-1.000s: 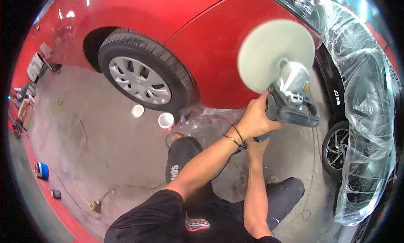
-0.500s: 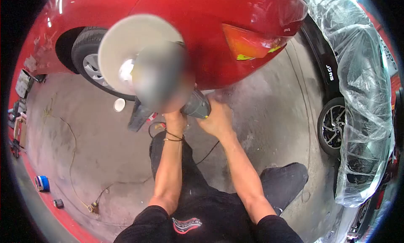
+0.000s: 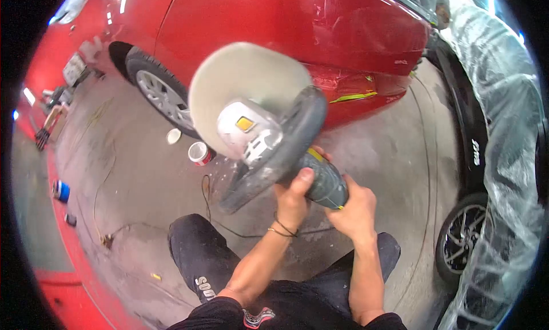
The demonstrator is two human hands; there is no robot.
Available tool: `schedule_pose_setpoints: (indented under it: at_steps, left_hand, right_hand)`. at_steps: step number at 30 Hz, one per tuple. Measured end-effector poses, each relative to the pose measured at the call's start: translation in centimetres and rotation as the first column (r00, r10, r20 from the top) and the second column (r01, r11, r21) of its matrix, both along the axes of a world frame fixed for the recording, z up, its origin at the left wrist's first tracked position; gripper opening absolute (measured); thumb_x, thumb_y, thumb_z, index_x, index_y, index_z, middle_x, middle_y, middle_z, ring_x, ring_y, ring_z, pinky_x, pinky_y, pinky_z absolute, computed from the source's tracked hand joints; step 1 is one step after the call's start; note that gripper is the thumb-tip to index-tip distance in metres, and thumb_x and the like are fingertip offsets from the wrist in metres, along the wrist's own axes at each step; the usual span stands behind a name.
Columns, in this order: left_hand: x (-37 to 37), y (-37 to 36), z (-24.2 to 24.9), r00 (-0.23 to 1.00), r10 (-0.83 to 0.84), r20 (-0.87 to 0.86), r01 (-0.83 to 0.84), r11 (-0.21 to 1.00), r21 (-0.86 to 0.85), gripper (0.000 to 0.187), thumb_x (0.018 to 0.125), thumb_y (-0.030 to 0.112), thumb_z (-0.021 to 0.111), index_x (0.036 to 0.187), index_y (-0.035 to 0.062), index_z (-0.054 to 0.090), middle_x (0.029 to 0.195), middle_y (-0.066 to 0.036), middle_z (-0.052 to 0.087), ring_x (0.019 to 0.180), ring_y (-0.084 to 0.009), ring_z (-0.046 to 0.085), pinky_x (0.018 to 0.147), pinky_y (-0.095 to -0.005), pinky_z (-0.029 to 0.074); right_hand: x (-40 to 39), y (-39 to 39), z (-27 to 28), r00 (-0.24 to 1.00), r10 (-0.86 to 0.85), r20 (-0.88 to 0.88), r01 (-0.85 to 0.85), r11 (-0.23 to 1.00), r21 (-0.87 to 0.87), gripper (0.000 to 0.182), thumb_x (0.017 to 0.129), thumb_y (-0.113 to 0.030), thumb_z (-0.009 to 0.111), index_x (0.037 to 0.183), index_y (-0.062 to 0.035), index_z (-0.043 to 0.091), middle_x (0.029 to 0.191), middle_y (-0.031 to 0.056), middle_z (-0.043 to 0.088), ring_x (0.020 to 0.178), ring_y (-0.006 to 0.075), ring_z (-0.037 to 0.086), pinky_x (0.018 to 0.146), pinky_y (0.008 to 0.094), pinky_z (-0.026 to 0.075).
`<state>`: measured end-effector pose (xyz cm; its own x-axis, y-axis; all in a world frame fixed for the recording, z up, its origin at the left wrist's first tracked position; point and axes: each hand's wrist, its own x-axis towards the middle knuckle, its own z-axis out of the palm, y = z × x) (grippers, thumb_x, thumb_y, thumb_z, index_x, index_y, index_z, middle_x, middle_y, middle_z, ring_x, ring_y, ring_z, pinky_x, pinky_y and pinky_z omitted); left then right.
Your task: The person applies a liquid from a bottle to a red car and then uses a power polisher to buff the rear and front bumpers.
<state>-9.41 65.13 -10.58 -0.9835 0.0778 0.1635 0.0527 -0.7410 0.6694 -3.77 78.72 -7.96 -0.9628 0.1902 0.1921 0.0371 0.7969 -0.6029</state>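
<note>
A power polisher (image 3: 274,138) with a wide off-white pad (image 3: 249,81) and a dark loop handle is raised in front of the red car (image 3: 240,21). My left hand (image 3: 294,198) wraps round its body near the loop handle, a thin bracelet on the wrist. Round the rear end of the body is my right hand (image 3: 354,207). The pad covers part of the car's rear side, left of the tail light with yellow-green tape (image 3: 354,96). Whether the pad touches the paint cannot be made out.
A can (image 3: 199,152) and a round lid (image 3: 174,136) are on the floor by the car's wheel (image 3: 163,95). Cables (image 3: 229,230) run across the floor. At right stands a black car (image 3: 474,158) under clear plastic sheet (image 3: 512,130). A blue roll (image 3: 60,191) is at left.
The polisher and both hands have moved right and down in view, and the tool has turned, showing its head and loop handle. The view has shifted, and the can now shows more fully.
</note>
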Motion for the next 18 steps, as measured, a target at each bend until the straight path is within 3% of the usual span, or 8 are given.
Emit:
schedule_pose_setpoints:
  at_steps: [5, 8, 10, 12, 13, 15, 18]
  left_hand:
    - [3.0, 8.3, 1.4, 0.982, 0.189, -0.029, -0.191, 0.980, -0.059, 0.031, 0.099, 0.019, 0.076, 0.121, -0.0006, 0.071, 0.111, -0.010, 0.075, 0.100, -0.0194, 0.072, 0.091, -0.0359, 0.059]
    - [4.0, 12.7, 1.5, 0.984, 0.177, -0.009, -0.176, 0.977, -0.119, 0.026, 0.099, 0.019, 0.078, 0.117, 0.0004, 0.073, 0.108, -0.007, 0.076, 0.097, -0.0167, 0.071, 0.089, -0.0345, 0.059]
    - [4.2, 15.9, 0.9, 0.978, 0.207, -0.014, -0.205, 0.954, -0.218, 0.034, 0.096, 0.027, 0.079, 0.116, 0.0004, 0.071, 0.109, -0.010, 0.075, 0.099, -0.0184, 0.072, 0.090, -0.0363, 0.060]
    - [4.0, 18.6, -1.2, 0.990, 0.140, 0.014, -0.133, 0.962, -0.239, 0.035, 0.097, 0.026, 0.081, 0.119, 0.0011, 0.072, 0.112, -0.008, 0.075, 0.101, -0.0182, 0.072, 0.092, -0.0366, 0.059]
    - [3.8, 19.8, -2.2, 0.992, 0.129, -0.011, -0.127, 0.956, -0.266, 0.035, 0.096, 0.026, 0.082, 0.120, 0.0016, 0.072, 0.112, -0.007, 0.075, 0.102, -0.0183, 0.072, 0.093, -0.0367, 0.059]
    - [2.9, 21.5, -3.8, 0.993, 0.104, -0.054, -0.116, 0.941, -0.318, 0.036, 0.096, 0.026, 0.084, 0.121, 0.0024, 0.073, 0.114, -0.006, 0.075, 0.105, -0.0185, 0.072, 0.095, -0.0369, 0.059]
    - [0.0, 22.2, -5.9, 0.992, 0.077, -0.101, -0.115, 0.884, -0.453, 0.046, 0.087, 0.015, 0.093, 0.125, 0.0022, 0.071, 0.116, -0.004, 0.076, 0.107, -0.0149, 0.072, 0.097, -0.0352, 0.059]
  right_hand:
    - [1.9, 8.2, 0.2, 0.996, 0.061, 0.068, -0.051, 0.989, -0.141, 0.037, 0.073, -0.009, 0.083, 0.108, -0.0029, 0.075, 0.087, 0.0220, 0.077, 0.089, 0.0410, 0.080, 0.080, 0.0454, 0.060]
    - [2.7, 12.9, -0.5, 0.996, 0.065, 0.063, -0.053, 0.982, -0.180, 0.045, 0.072, -0.017, 0.086, 0.114, -0.0047, 0.075, 0.094, 0.0255, 0.078, 0.096, 0.0481, 0.075, 0.084, 0.0517, 0.060]
    - [3.2, 15.8, -1.0, 0.997, 0.064, 0.052, -0.049, 0.969, -0.243, 0.045, 0.074, -0.011, 0.085, 0.117, -0.0027, 0.076, 0.096, 0.0257, 0.078, 0.096, 0.0452, 0.078, 0.085, 0.0468, 0.060]
    - [3.3, 18.6, -2.8, 0.998, 0.067, 0.019, -0.059, 0.957, -0.283, 0.044, 0.074, -0.008, 0.085, 0.117, -0.0019, 0.076, 0.096, 0.0253, 0.079, 0.095, 0.0421, 0.080, 0.086, 0.0442, 0.060]
    - [3.2, 19.5, -3.7, 0.999, 0.049, -0.003, -0.047, 0.942, -0.333, 0.041, 0.075, -0.006, 0.083, 0.115, 0.0002, 0.076, 0.092, 0.0208, 0.080, 0.090, 0.0321, 0.081, 0.084, 0.0403, 0.059]
    - [2.0, 21.8, -8.7, 0.997, 0.062, -0.054, -0.080, 0.896, -0.437, 0.037, 0.076, -0.006, 0.083, 0.112, 0.0016, 0.076, 0.090, 0.0167, 0.079, 0.086, 0.0264, 0.078, 0.082, 0.0394, 0.058]
    - [-0.6, 20.7, -15.0, 0.991, 0.028, -0.128, -0.101, 0.782, -0.615, 0.026, 0.082, -0.006, 0.086, 0.103, 0.0038, 0.075, 0.089, 0.0082, 0.077, 0.082, 0.0177, 0.071, 0.078, 0.0366, 0.057]
